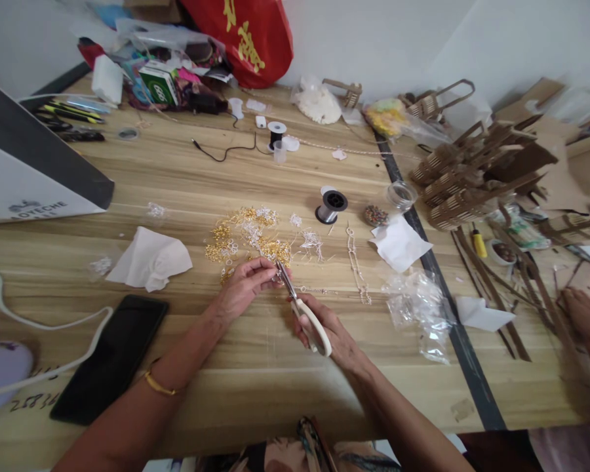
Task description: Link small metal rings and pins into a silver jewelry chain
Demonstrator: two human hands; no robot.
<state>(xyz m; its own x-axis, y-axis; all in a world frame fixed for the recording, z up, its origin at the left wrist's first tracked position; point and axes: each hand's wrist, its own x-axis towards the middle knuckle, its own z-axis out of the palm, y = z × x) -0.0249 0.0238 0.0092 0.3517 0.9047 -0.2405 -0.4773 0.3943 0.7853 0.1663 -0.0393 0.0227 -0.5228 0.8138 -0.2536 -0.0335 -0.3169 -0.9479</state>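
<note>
My right hand point(324, 324) is closed around the white handles of a pair of scissors point(314, 331). Its metal blades point up and left to the fingertips of my left hand point(246, 285). That hand pinches a small silvery jewellery piece at the blade tips; its exact shape is too small to make out. Just beyond my fingers lie heaps of gold and silver jewellery findings point(275, 249) and a scatter of silver pins point(311, 244). A thin silver chain point(319, 290) lies to the right of the blades, and a longer linked chain point(354, 262) is farther right.
A spool of wire point(331, 206) and a pile of beads point(376, 215) stand beyond the chains. White paper point(400, 242) and plastic bags point(417, 308) lie right; a tissue point(150, 259) and black phone point(111, 357) left. Another person's hand point(583, 314) is at far right.
</note>
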